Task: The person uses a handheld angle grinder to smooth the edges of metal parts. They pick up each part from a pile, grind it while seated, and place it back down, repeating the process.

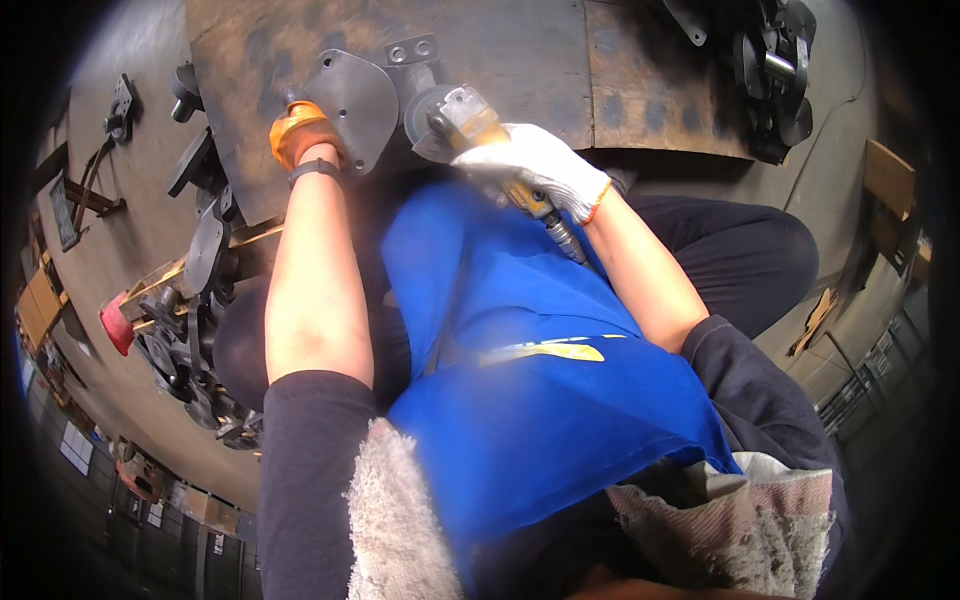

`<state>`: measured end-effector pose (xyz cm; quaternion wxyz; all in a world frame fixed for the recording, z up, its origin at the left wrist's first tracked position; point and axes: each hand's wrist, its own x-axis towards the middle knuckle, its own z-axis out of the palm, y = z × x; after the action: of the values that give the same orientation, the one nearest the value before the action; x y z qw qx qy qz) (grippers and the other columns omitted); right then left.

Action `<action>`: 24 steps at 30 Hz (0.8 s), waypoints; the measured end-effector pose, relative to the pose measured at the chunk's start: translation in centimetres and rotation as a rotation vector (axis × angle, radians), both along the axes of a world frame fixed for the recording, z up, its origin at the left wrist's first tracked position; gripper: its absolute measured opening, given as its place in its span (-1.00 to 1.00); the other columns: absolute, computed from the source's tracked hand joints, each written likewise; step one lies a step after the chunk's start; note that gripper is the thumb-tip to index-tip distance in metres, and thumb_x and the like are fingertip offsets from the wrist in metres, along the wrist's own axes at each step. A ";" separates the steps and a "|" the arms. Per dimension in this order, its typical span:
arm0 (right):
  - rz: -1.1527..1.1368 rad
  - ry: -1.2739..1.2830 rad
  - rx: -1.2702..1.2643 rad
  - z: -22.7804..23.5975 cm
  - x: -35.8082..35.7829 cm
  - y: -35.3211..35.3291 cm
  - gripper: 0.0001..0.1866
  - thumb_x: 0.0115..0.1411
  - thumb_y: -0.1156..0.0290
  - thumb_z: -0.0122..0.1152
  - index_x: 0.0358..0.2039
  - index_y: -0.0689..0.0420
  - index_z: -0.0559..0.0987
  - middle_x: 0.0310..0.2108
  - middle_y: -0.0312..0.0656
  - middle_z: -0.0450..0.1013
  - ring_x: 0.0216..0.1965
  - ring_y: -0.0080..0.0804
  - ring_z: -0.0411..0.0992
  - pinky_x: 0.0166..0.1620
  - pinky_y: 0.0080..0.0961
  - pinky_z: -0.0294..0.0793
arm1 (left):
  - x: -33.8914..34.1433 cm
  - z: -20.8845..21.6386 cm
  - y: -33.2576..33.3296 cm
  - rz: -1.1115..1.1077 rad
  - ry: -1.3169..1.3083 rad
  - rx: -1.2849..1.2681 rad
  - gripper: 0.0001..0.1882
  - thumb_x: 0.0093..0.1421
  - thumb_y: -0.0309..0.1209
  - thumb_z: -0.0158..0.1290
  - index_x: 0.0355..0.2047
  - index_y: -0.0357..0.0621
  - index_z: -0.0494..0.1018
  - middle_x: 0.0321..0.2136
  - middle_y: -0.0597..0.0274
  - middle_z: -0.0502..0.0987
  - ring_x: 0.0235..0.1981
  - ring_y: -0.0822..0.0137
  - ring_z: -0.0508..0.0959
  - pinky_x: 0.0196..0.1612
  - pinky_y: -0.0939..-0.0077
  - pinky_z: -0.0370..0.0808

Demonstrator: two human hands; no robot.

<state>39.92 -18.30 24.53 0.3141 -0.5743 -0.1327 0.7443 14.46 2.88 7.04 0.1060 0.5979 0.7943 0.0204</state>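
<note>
My left hand (pixel 303 132), in an orange glove, is closed at the left edge of a grey metal plate (pixel 362 112) with several holes. A dark stub pokes out past its fingers. My right hand (pixel 545 168), in a white glove, wraps round a yellow-bodied angle grinder (pixel 480 122). The grinder's round disc (pixel 425 122) is just right of the plate; whether they touch, I cannot tell. Beyond the disc lies a small bracket (pixel 410 50) with two holes; how it joins the plate is hidden. A ribbed metal fitting (pixel 566 240) trails from the grinder toward my lap.
A stained worktop (pixel 520 50) stands in front of me. More dark metal parts (pixel 780 75) are stacked at its far right. To the left, several similar parts (pixel 205 245) sit near a wooden strip and a red object (pixel 116 322). A brown board (pixel 888 180) stands at right.
</note>
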 end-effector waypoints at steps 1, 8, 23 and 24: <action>0.033 -0.046 0.011 0.2 0.2 -0.1 -0.67 0.08 0.16 0.46 -0.43 0.17 0.58 -0.61 -0.26 0.45 -0.62 -0.53 0.39 -0.51 -0.57 0.39 | -0.2 -0.4 0.2 -0.030 0.014 0.009 -0.51 0.26 -0.01 0.04 -0.28 -0.27 0.61 -0.29 -0.12 0.66 -0.18 -0.04 0.66 -0.13 0.26 0.59; 0.096 -0.265 -0.005 -1.3 2.8 -2.9 -0.65 0.07 0.10 0.45 -0.44 0.12 0.58 -0.62 -0.31 0.46 -0.63 -0.63 0.38 -0.55 -0.62 0.36 | 3.6 6.8 -0.4 0.121 -0.170 -0.098 -0.40 0.27 0.13 -0.05 -0.22 -0.22 0.61 -0.17 -0.13 0.63 -0.07 -0.14 0.60 -0.01 0.17 0.54; 0.234 -0.257 0.050 0.1 0.2 -0.8 -0.63 0.06 0.13 0.49 -0.35 0.15 0.58 -0.58 -0.31 0.46 -0.58 -0.60 0.38 -0.49 -0.61 0.39 | 4.3 8.2 -0.4 0.198 -0.225 -0.141 -0.19 0.25 0.33 -0.17 -0.11 -0.25 0.60 -0.10 -0.18 0.60 0.00 -0.16 0.55 0.07 0.08 0.45; 0.211 -0.231 0.030 -0.3 0.4 -1.1 -0.63 0.06 0.13 0.49 -0.35 0.15 0.58 -0.58 -0.30 0.46 -0.58 -0.60 0.38 -0.49 -0.61 0.39 | 4.3 8.3 -0.5 0.200 -0.234 -0.140 -0.19 0.25 0.32 -0.17 -0.11 -0.25 0.60 -0.10 -0.18 0.60 0.00 -0.17 0.55 0.07 0.07 0.45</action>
<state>40.30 -19.36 24.23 0.2252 -0.6342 -0.2384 0.7002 18.75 2.40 15.32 0.2365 0.5005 0.8316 0.0449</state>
